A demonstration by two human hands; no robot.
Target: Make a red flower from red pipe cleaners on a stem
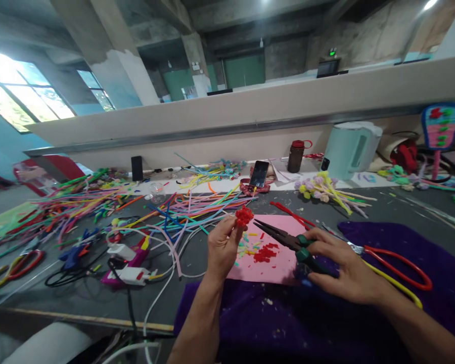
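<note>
Between the fingertips of my left hand (223, 246) is a small red fuzzy flower (244, 216), held up over the pink sheet (246, 270). My right hand (339, 265) is wrapped round the dark green handles of a pair of long-nose pliers (282, 235). The pliers' tips point at the flower, a little apart from it. Short red pipe cleaner pieces (265, 253) lie heaped on the sheet, with yellow and mint bits (248, 243) beside them. Red-handled scissors (398, 258) rest on the purple cloth (387, 237) to the right.
Loose pipe cleaners (83, 202) cover the table's left side. Cords run from a power strip (132, 263) near a blue glue gun (74, 256). Behind stand a phone (259, 173), a brown bottle (296, 157) and a mint kettle (349, 150). More scissors (17, 268) lie far left.
</note>
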